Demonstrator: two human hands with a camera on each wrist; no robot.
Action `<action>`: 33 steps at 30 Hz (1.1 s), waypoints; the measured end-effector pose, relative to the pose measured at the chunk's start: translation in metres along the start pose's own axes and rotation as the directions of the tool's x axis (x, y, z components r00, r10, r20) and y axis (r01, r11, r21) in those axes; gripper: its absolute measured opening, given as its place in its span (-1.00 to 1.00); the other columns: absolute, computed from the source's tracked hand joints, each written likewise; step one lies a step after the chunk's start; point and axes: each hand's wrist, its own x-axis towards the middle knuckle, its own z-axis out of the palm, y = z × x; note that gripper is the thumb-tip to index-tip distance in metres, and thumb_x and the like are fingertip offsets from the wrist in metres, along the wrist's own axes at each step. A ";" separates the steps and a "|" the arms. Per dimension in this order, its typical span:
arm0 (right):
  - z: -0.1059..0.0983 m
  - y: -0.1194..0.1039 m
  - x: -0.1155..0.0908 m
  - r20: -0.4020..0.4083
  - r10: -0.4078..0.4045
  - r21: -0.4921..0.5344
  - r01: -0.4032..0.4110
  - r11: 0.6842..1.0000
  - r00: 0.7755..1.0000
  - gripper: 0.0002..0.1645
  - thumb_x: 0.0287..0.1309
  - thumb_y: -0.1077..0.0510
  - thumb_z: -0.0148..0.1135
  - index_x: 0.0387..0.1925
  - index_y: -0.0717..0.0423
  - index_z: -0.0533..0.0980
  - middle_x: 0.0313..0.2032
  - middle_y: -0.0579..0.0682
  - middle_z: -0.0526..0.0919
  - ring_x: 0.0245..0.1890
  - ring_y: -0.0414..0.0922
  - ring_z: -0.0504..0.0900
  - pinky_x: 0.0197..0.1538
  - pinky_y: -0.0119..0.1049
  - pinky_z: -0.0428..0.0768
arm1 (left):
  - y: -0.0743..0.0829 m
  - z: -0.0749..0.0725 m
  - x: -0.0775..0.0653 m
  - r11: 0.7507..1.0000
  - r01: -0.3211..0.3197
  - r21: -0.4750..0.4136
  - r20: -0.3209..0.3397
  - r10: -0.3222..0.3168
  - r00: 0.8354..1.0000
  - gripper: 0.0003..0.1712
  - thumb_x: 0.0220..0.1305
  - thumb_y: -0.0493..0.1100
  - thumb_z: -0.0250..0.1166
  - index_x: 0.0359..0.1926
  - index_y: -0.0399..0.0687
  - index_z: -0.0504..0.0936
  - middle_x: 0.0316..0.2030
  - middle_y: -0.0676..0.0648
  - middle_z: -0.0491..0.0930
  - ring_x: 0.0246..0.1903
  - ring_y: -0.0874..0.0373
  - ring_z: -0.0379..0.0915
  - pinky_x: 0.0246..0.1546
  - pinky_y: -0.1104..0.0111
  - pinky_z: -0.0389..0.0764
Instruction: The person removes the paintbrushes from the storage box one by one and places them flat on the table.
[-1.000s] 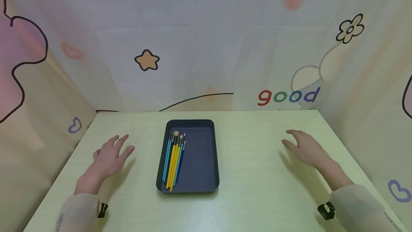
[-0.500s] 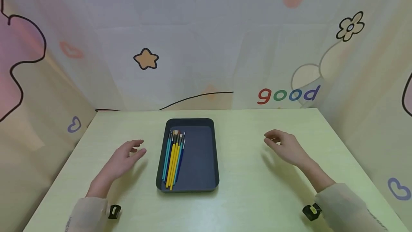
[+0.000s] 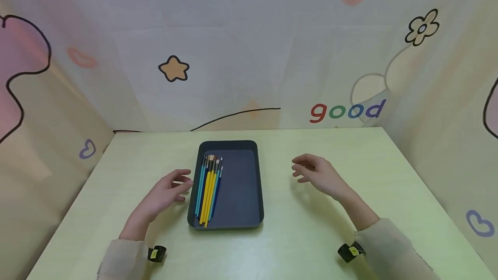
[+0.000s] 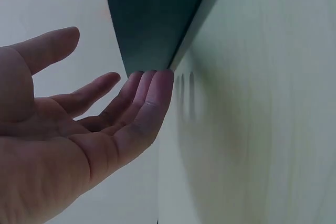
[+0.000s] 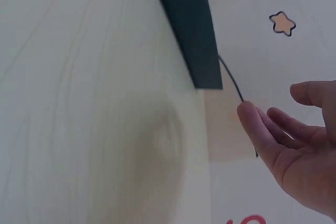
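A dark rectangular tray (image 3: 241, 185) lies on the table, holding several paintbrushes (image 3: 208, 193) with yellow, light blue and dark blue handles along its left side, bristles toward the back. My left hand (image 3: 165, 191) is at the tray's left wall, fingertips right at the rim, fingers loosely bent and holding nothing. In the left wrist view its fingers overlap the lower end of the tray's wall (image 4: 152, 19). Off to the tray's right, my right hand (image 3: 319, 176) hovers over the table with relaxed fingers and nothing in them; the right wrist view shows a gap to the tray's side (image 5: 191, 30).
The pale wood-grain table (image 3: 288, 245) reaches back to a printed curtain (image 3: 233, 55), which also encloses the left and right sides. Dark cameras are strapped at both wrists, the left camera (image 3: 157, 254) and the right camera (image 3: 351, 252), hanging low over the tabletop.
Both hands have moved inward toward the tray, the left one reaching its left side and the right one coming closer from the right. The tray and brushes stay put; the head view shifts slightly.
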 end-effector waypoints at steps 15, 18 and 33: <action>0.069 -0.033 0.022 0.198 -0.017 0.326 -0.049 0.944 0.980 -0.39 0.51 0.15 0.17 0.36 0.47 0.29 0.23 0.43 0.48 0.17 0.23 0.60 0.14 -0.04 0.63 | 0.002 0.012 0.000 0.998 0.012 -0.058 0.030 -0.010 0.999 -0.31 0.51 -0.18 0.23 0.51 -0.30 0.21 0.25 -0.38 0.39 0.09 -0.20 0.51 -0.05 0.08 0.71; 0.082 -0.036 0.025 0.225 -0.009 0.348 -0.072 0.935 0.974 -0.36 0.52 0.14 0.15 0.41 0.44 0.24 0.29 0.43 0.42 0.24 0.25 0.54 0.16 -0.07 0.62 | 0.002 0.013 0.002 0.999 0.012 -0.032 0.034 -0.011 0.999 -0.35 0.49 -0.24 0.21 0.50 -0.30 0.24 0.23 -0.37 0.39 0.04 -0.17 0.53 -0.08 0.10 0.72; 0.131 -0.039 0.042 0.308 0.113 0.392 -0.235 0.890 0.945 -0.29 0.54 0.14 0.10 0.47 0.48 0.14 0.39 0.38 0.32 0.32 0.18 0.48 0.27 -0.01 0.53 | 0.006 0.017 0.004 0.999 0.047 0.007 0.042 -0.048 0.998 -0.38 0.46 -0.33 0.12 0.49 -0.26 0.26 0.17 -0.37 0.42 -0.07 -0.13 0.56 -0.15 0.09 0.74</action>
